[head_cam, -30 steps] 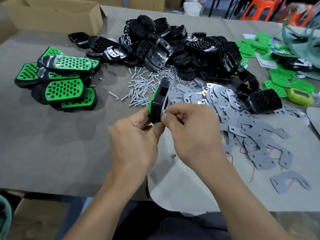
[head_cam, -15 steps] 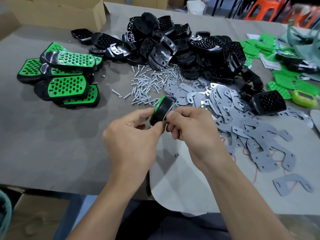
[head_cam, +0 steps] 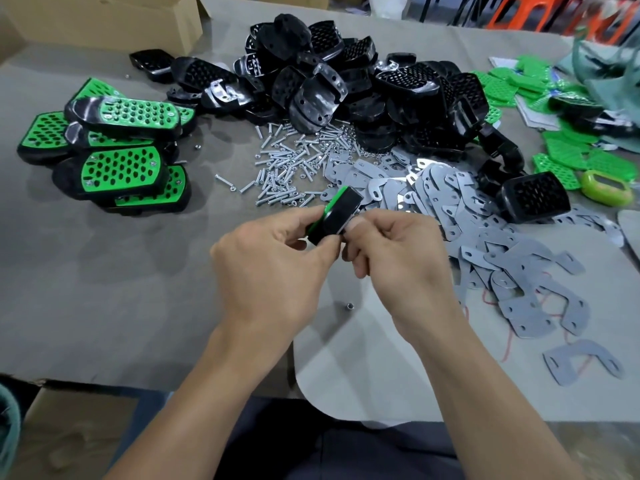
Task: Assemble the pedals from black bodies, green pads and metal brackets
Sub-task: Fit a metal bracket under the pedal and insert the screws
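Both hands hold one pedal (head_cam: 337, 215) above the table's middle, a black body with a green pad along its left edge, seen end-on and tilted. My left hand (head_cam: 273, 261) grips its lower left side with thumb and fingers. My right hand (head_cam: 394, 251) pinches its right edge, where a thin strip of metal shows. Behind lie a heap of black bodies (head_cam: 363, 84), a spread of grey metal brackets (head_cam: 450, 216) and a scatter of screws (head_cam: 291, 164). Loose green pads (head_cam: 561, 157) lie at the far right.
Several finished green-and-black pedals (head_cam: 117, 150) are stacked at the left. A cardboard box (head_cam: 104, 19) stands at the back left. One nut (head_cam: 349, 305) lies on the table below my hands. A yellow-green object (head_cam: 604, 188) sits at the right edge.
The pedal has tipped from standing upright to lying low and tilted between my hands. Both hands have dropped slightly toward the table with it.
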Available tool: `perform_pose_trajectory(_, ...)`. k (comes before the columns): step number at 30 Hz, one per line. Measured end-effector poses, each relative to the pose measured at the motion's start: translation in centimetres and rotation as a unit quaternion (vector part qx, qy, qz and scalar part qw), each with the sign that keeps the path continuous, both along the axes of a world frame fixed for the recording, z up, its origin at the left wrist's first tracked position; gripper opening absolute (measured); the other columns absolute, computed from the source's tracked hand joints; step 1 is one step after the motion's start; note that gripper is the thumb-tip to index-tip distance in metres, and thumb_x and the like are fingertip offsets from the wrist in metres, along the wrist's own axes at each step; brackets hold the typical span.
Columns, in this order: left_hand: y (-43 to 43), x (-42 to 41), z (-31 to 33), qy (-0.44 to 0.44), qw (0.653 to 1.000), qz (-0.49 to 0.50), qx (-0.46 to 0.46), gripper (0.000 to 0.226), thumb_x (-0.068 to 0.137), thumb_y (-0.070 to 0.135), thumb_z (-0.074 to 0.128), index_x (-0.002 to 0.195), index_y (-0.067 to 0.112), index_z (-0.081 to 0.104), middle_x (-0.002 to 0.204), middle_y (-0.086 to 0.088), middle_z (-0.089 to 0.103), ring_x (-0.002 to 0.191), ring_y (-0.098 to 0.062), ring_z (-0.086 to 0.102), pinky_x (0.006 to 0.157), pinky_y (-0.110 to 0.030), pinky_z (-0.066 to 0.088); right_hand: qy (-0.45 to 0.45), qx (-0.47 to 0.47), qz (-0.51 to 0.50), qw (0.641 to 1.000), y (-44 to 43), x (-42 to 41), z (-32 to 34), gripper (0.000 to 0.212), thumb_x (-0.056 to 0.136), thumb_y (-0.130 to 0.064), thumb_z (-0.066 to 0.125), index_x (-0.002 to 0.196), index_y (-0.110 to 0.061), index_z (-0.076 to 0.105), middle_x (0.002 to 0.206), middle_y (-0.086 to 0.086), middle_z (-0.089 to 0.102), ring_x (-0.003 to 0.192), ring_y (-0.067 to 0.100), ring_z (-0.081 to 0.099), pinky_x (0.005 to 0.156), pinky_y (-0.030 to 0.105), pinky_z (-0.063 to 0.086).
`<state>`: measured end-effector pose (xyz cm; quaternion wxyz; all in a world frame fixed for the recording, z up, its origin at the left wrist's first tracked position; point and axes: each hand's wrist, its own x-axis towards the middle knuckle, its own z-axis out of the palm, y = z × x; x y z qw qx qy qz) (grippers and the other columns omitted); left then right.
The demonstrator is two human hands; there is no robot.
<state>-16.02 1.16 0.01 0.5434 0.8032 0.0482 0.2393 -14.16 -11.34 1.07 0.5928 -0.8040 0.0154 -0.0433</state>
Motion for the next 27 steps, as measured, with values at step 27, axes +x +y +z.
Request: perform_pose_trajectory(27, -0.3, 0.5, -0.4, -0.019, 0.999, -0.027, 0.020, 0.045, 0.068, 0.043, 0.077, 0.079, 0.081, 0.056, 0.077, 0.033, 0.070, 0.070, -0.002, 0.074, 0.073, -0.038, 0.064, 0.037, 0.066, -0.027, 0.997, 0.2, -0.1, -0.1, 0.022, 0.074, -0.025, 0.061, 0.066, -0.006, 0.066, 0.054, 0.011, 0.056, 0.053, 0.022, 0.046, 0.059, 0.042, 0.038)
